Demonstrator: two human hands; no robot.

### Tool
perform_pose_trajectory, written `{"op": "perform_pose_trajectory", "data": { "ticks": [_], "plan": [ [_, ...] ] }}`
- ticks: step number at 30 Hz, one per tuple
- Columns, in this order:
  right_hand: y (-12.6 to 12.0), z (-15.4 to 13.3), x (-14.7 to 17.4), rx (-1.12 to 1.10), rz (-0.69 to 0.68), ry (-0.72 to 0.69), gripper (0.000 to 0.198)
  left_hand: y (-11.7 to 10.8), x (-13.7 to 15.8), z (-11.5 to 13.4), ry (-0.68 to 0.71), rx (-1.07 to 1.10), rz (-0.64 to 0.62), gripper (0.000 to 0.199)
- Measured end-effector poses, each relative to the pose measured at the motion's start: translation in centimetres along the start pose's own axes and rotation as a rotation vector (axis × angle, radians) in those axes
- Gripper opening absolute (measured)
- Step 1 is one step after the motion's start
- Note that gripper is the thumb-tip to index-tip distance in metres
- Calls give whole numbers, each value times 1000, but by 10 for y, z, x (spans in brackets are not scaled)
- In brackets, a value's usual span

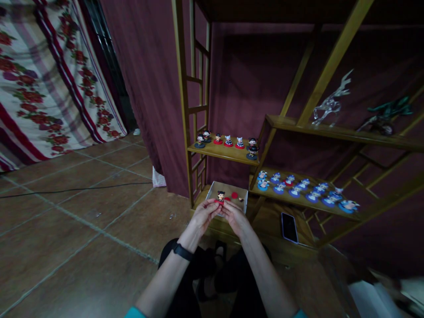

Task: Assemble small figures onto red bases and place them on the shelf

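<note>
The left hand (204, 215) and right hand (233, 215) pinch one black-haired figurine (220, 195) by its red base (218, 202). An open box (225, 187) stands slightly farther.

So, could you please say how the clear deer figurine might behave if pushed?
The clear deer figurine looks glassy, so probably slippery. Its thin, branching antlers suggest fragility, and its tall stance on slender legs might make it tip.

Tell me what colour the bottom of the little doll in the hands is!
Its base is red, seen best in the head view.
</note>
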State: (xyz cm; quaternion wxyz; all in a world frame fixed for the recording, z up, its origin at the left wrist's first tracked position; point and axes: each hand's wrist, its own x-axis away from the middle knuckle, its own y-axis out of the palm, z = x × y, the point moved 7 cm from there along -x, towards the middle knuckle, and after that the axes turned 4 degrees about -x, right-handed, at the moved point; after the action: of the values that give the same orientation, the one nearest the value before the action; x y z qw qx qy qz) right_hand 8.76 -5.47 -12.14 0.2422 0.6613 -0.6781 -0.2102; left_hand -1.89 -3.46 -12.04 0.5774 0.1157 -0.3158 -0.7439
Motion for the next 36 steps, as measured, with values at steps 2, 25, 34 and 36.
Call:
{"op": "perform_pose_trajectory", "data": {
  "ticks": [2, 25, 34, 36],
  "plan": [
    [-1, 1, 0, 2, 7, -7, 31, 0, 0, 0, 25, -15, 17, 22],
    [13, 6, -9, 13, 23, -90, 31, 7, 10, 15, 597, -395, 196, 36],
    [13, -3, -7, 106, -39, -62, 34, 1, 17, 19, 420, -202, 83, 42],
    [16, -5, -5, 129, -85, -38, 34, 0, 16, 17, 297, -105, 26, 40]
  ]
}}
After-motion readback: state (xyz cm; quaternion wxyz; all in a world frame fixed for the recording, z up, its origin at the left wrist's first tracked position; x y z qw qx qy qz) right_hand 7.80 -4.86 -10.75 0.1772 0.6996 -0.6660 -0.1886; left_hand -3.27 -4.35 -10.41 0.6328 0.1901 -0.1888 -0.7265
